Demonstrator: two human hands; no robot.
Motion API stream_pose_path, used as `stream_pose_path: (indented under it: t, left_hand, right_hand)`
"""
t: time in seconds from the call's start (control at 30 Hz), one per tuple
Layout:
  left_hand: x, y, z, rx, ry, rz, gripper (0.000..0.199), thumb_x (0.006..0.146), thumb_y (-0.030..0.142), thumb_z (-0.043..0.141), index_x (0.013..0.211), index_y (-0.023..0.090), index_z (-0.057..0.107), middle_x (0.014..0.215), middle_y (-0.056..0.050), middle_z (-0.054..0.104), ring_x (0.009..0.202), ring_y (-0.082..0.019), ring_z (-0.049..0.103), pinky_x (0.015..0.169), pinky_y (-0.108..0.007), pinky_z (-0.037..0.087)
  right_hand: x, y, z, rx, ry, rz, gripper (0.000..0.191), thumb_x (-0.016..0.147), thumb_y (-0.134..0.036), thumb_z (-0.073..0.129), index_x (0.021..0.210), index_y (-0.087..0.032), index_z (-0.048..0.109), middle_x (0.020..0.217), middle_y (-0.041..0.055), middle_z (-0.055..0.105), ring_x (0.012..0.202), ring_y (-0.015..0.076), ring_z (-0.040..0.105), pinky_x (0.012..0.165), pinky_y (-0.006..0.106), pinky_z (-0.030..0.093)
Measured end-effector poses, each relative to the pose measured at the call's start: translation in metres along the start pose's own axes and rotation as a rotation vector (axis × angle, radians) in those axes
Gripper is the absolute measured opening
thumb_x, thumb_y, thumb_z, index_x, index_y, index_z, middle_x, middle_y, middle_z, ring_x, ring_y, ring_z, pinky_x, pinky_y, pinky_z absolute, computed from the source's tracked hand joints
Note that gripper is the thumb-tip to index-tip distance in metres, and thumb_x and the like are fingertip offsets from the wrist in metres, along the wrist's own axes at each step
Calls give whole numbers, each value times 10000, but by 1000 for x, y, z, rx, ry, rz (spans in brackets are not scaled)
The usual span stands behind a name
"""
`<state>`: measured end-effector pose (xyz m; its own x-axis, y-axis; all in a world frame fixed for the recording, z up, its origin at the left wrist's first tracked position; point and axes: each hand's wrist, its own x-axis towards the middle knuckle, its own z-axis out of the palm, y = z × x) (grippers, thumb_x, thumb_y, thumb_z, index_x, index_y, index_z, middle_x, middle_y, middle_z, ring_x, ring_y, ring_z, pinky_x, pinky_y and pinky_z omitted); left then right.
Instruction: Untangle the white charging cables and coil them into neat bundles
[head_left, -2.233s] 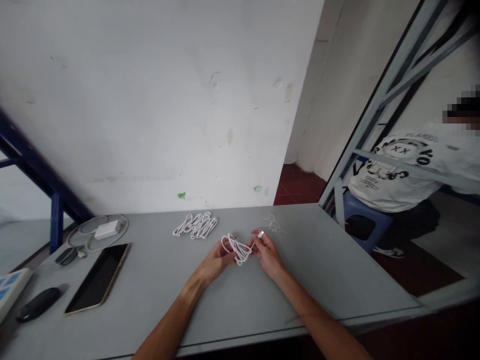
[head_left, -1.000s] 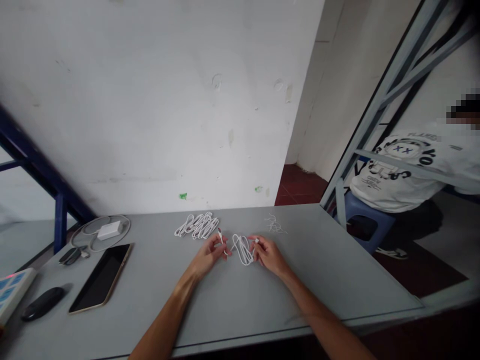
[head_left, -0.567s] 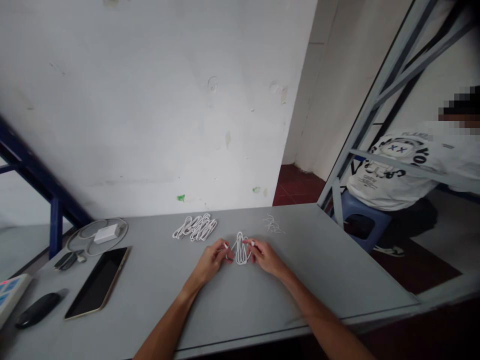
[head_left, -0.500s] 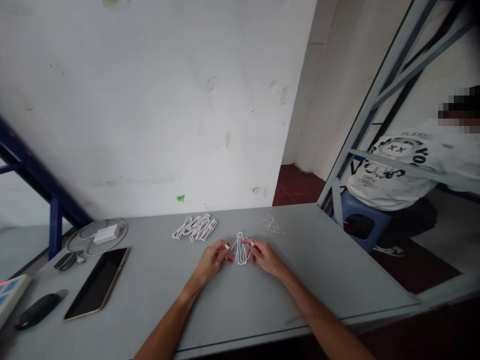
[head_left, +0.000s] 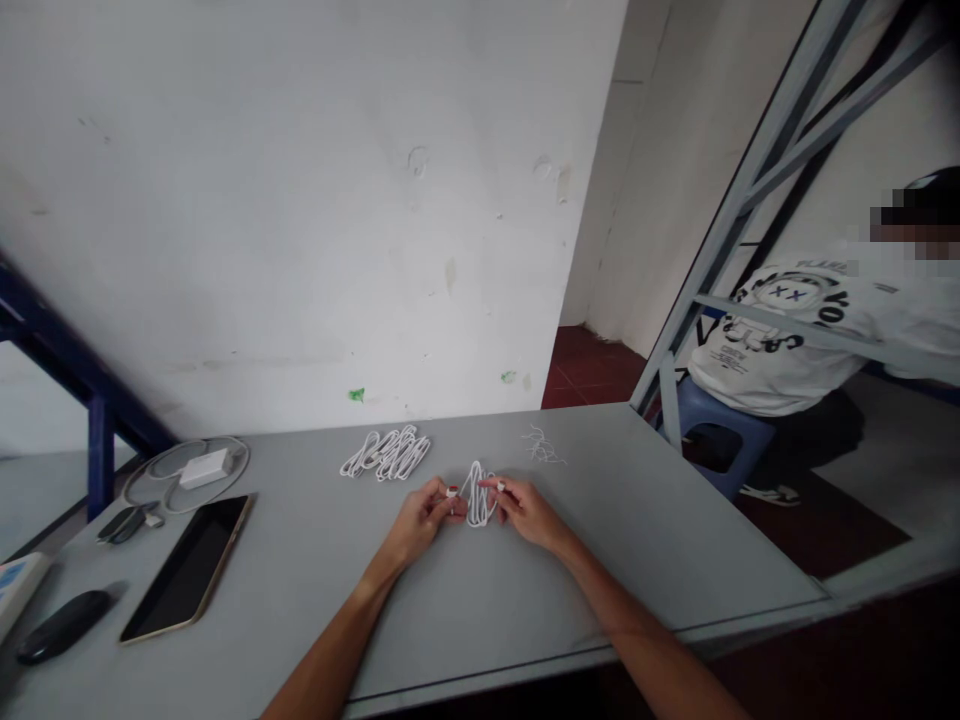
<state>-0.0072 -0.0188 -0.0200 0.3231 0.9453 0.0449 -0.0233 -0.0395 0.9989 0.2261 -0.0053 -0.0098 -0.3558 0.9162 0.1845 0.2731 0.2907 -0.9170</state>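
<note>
A coiled white cable [head_left: 475,508] stands out on the grey table between my two hands. My left hand [head_left: 424,515] is closed at the coil's left side, pinching one cable end with a small white and reddish tip. On the other side, my right hand [head_left: 529,508] is closed on the cable too, with a small white end piece showing at its fingers. Its index finger reaches across the loops. Behind my left hand lie several bundled white cables [head_left: 390,454]. Thin white ties or strings [head_left: 544,446] are scattered beyond my right hand.
At the left are a tablet [head_left: 187,570], a black mouse [head_left: 64,626], a white charger [head_left: 206,468] with its cable, and a partly visible white box [head_left: 19,590]. A wall rises behind the grey table [head_left: 465,620]. A seated person [head_left: 802,320] is beyond the metal frame at right.
The whole view has shifted slightly, so things appear a little further left. Both hands keep their hold on the cable, with only slight finger movement.
</note>
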Motion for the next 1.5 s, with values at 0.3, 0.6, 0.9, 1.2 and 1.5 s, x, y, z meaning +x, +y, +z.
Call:
stream_pose_path:
  t: [0.3,0.6,0.9,1.2,1.5]
  left_hand:
    - [1,1,-2,-7,25,-6,503,817,677,738,836,219,529,936,-53,753,926,-249,742,888,-426,611]
    - [4,4,-3,391,204,80,401,875,574,684,996,197,619,619,71,534,546,-136,503,572,-259,385]
    - [1,16,10,1018,156,-64,143,944,299,611,944,226,735,801,-75,732,812,-244,689,737,-290,396]
    - [2,13,18,1115,73,-125,241,989,378,574,1101,193,680,937,-145,765,926,-320,733,798,-349,456]
    - [5,10,14,1232,193,-233,262,1021,264,494,1197,121,625,974,-225,749,908,-346,743,791,-385,495]
  right_hand:
    - [-1,-4,-1,46,-1,12,312,852,-353,464,1071,-211,635,591,-41,570,506,130,515,503,226,393]
    - [2,-3,1,276,159,125,302,793,-504,493,871,-233,601,565,-73,509,416,116,484,412,221,399]
    - [-1,-5,11,222,100,181,210,690,-324,641,878,-258,575,503,-112,488,384,111,461,378,209,377]
    - [2,1,22,308,20,106,228,691,-253,615,917,-289,609,559,-97,485,499,125,495,509,233,419]
    - [5,1,25,206,136,111,129,734,-320,571,845,-254,573,514,-91,515,460,120,472,481,222,389]
